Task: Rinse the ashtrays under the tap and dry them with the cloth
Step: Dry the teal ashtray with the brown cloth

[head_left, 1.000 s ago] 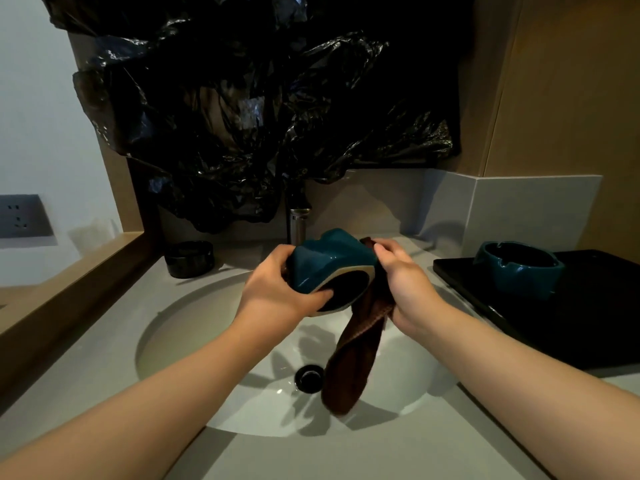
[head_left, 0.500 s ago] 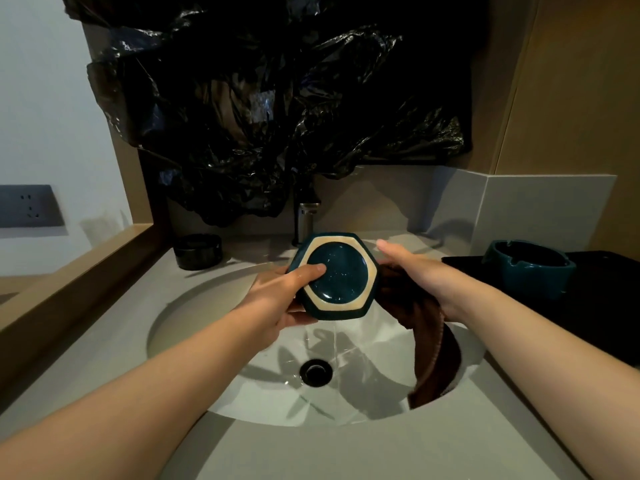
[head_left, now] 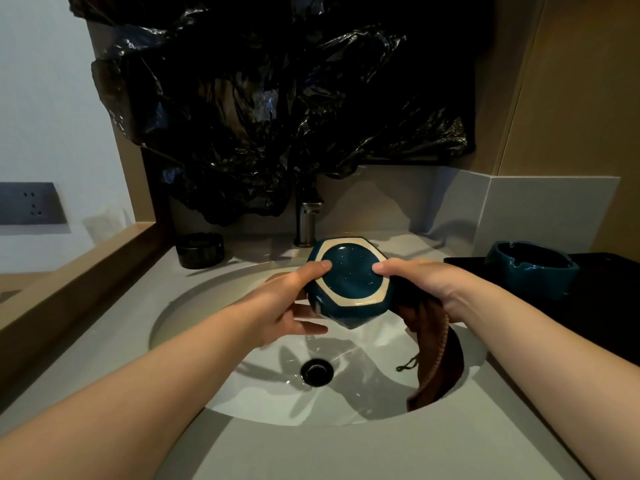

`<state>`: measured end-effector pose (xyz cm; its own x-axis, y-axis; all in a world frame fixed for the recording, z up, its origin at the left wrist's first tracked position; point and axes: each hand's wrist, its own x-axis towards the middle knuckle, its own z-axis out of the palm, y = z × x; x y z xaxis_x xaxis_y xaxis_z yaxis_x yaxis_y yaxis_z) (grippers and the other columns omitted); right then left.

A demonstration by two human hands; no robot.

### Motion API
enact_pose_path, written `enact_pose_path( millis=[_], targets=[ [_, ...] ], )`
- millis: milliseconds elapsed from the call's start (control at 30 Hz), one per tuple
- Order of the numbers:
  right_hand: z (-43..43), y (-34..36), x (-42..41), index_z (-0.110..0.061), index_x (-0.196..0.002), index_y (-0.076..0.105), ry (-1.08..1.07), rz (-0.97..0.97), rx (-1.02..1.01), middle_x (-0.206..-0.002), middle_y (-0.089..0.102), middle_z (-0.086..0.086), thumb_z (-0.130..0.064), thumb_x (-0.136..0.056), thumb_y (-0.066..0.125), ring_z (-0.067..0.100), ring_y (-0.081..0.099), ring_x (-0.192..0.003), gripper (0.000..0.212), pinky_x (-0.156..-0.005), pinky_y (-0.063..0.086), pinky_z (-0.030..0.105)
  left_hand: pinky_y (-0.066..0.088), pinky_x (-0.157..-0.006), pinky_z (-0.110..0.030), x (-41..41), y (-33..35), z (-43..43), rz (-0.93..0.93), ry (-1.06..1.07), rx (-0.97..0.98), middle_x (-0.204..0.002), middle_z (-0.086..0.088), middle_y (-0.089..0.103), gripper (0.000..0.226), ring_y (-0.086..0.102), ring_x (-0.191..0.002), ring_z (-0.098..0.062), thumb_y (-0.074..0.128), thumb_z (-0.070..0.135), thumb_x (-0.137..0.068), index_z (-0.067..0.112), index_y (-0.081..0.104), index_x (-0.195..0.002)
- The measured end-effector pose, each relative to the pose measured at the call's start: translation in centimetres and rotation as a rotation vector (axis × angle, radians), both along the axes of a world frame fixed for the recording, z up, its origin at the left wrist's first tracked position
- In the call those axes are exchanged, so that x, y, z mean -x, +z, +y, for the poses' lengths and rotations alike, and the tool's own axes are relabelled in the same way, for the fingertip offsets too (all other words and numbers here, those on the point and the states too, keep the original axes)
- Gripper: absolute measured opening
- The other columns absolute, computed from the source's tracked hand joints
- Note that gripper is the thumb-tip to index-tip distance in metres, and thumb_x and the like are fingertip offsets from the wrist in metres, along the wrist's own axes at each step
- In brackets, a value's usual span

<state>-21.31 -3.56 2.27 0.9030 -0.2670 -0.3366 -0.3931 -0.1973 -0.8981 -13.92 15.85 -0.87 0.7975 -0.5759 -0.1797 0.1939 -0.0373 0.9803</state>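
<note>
Teal glaze, likely wet: hexagonal ceramic ashtray (head_left: 349, 282), base up, pinched between my left hand (head_left: 294, 303) and right hand (head_left: 422, 282), thumbs on top, fingers beneath. Right also clutches brown woven cloth (head_left: 440, 358), tail dangling below into white basin (head_left: 242, 393). Risks: slick glaze slips and chips; cloth soaks.

White wall (head_left: 52, 98) at left carried a dark power socket (head_left: 31, 203). A wooden ledge (head_left: 79, 271) ran beside the grey countertop (head_left: 311, 452). Crumpled black plastic sheeting (head_left: 277, 98) covered the back wall above a grey splashback (head_left: 540, 209). Wood panelling (head_left: 571, 81) stood at right. Lighting was dim, with hard shadows.
</note>
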Motion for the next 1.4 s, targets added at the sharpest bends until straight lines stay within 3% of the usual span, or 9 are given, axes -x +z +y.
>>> enact_pose_path(
  millis=[200, 300, 367, 467, 633, 800, 1033, 1267, 1400],
  targets=[
    [-0.5, 0.1, 0.2, -0.013, -0.091, 0.066, 0.010, 0.096, -0.020, -0.075, 0.064, 0.008, -0.045, -0.079, 0.069, 0.020, 0.062, -0.055, 0.034, -0.057, 0.050, 0.029, 0.059, -0.072, -0.039, 0.1, -0.3, 0.0, 0.058, -0.012, -0.039, -0.090, -0.014, 0.070, 0.026, 0.072, -0.075, -0.028, 0.064, 0.026, -0.089, 0.009, 0.060, -0.108],
    [-0.6, 0.7, -0.5, -0.009, -0.099, 0.064, -0.207, -0.045, -0.077, -0.086, 0.066, 0.014, -0.038, -0.092, 0.056, 0.030, 0.063, -0.074, 0.031, -0.070, 0.054, 0.039, 0.059, -0.071, -0.039, -0.2, -0.5, 0.2, 0.053, 0.051, -0.048, -0.089, -0.016, 0.069, 0.027, 0.072, -0.074, -0.030, 0.066, 0.027, -0.088, 0.008, 0.061, -0.106],
    [-0.6, 1.1, -1.0, -0.016, -0.112, 0.058, -0.319, -0.273, 0.116, -0.100, 0.063, 0.013, -0.027, -0.095, 0.051, 0.026, 0.060, -0.085, 0.021, -0.078, 0.054, 0.034, 0.059, -0.071, -0.039, -0.3, -0.6, 0.2, 0.046, 0.066, -0.093, -0.089, -0.016, 0.070, 0.026, 0.071, -0.077, -0.032, 0.067, 0.028, -0.087, 0.007, 0.061, -0.102],
    [0.9, 1.1, -0.3, -0.026, -0.114, 0.052, -0.127, -0.668, 0.494, -0.101, 0.058, -0.003, -0.016, -0.090, 0.061, 0.009, 0.058, -0.086, 0.028, -0.071, 0.049, 0.015, 0.060, -0.067, -0.034, -0.1, -0.7, 0.1, 0.012, 0.013, -0.195, -0.089, -0.014, 0.069, 0.030, 0.070, -0.070, -0.027, 0.067, 0.032, -0.086, 0.006, 0.063, -0.102],
    [3.5, -0.7, -0.6, -0.019, -0.105, 0.067, 0.276, -0.766, 1.055, -0.098, 0.058, -0.010, -0.017, -0.084, 0.067, 0.008, 0.053, -0.095, 0.021, -0.086, 0.044, 0.021, 0.059, -0.067, -0.033, 0.2, -0.6, -0.3, -0.038, -0.063, -0.261, -0.096, -0.014, 0.070, 0.033, 0.071, -0.074, -0.026, 0.064, 0.035, -0.089, 0.007, 0.064, -0.106],
    [1.7, -0.9, -1.1, -0.020, -0.093, 0.073, 0.196, -0.654, 0.995, -0.093, 0.056, -0.010, -0.009, -0.084, 0.066, 0.015, 0.055, -0.093, 0.016, -0.087, 0.048, 0.035, 0.059, -0.065, -0.034, -0.1, -0.7, -0.2, -0.052, -0.010, -0.281, -0.092, -0.012, 0.070, 0.036, 0.070, -0.064, -0.023, 0.066, 0.034, -0.087, 0.005, 0.063, -0.109],
    [3.1, -1.3, -1.4, -0.019, -0.099, 0.074, 0.209, -0.780, 0.944, -0.096, 0.053, -0.010, -0.012, -0.083, 0.069, 0.009, 0.050, -0.096, 0.018, -0.080, 0.037, 0.009, 0.060, -0.070, -0.036, 0.0, -0.7, -0.5, -0.063, 0.005, -0.270, -0.096, -0.013, 0.070, 0.034, 0.072, -0.073, -0.026, 0.067, 0.031, -0.088, 0.005, 0.062, -0.109],
    [1.5, -1.2, -1.3, -0.025, -0.102, 0.067, 0.124, -0.676, 0.772, -0.100, 0.054, 0.000, -0.011, -0.085, 0.067, 0.019, 0.053, -0.097, 0.022, -0.088, 0.045, 0.028, 0.060, -0.070, -0.040, -0.1, -0.8, -0.4, -0.076, 0.115, -0.160, -0.092, -0.014, 0.071, 0.027, 0.073, -0.075, -0.030, 0.071, 0.027, -0.084, 0.006, 0.064, -0.100],
    [0.6, -0.7, -0.9, -0.027, -0.096, 0.061, -0.118, -0.690, 0.820, -0.092, 0.061, -0.003, -0.016, -0.082, 0.072, 0.018, 0.060, -0.089, 0.021, -0.083, 0.050, 0.030, 0.060, -0.067, -0.038, -0.3, -0.5, -0.3, -0.053, 0.162, -0.134, -0.089, -0.013, 0.070, 0.029, 0.072, -0.072, -0.030, 0.071, 0.029, -0.083, 0.006, 0.064, -0.100]
  ],
)
